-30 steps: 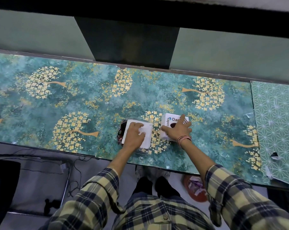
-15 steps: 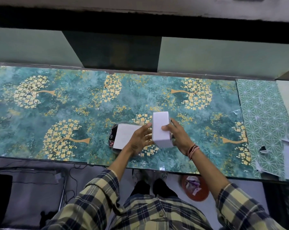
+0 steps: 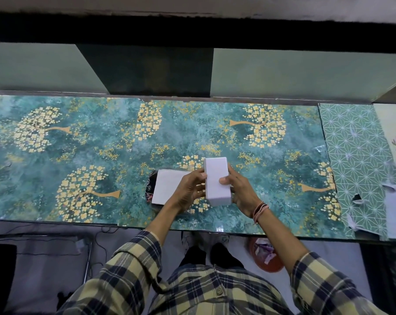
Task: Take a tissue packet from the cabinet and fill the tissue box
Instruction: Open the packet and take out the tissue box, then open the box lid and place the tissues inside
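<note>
A white tissue packet (image 3: 217, 178) is held just above the counter, its plain white side facing up. My left hand (image 3: 189, 190) grips its left side and my right hand (image 3: 240, 189) grips its right side, thumb on top. Just to the left, a flat white stack of tissues (image 3: 167, 188) lies on a dark patterned tissue box (image 3: 148, 189), of which only the left edge shows.
The counter (image 3: 101, 155) has a teal cover with golden trees; a green star-patterned sheet (image 3: 360, 160) covers its right end. Green cabinet panels with a dark open gap (image 3: 147, 69) stand behind. An orange bin (image 3: 266, 255) sits on the floor below the counter edge.
My right hand lifted the packet off the counter and turned it so its printed face is hidden. My left hand left the white stack and took hold of the packet's left side.
</note>
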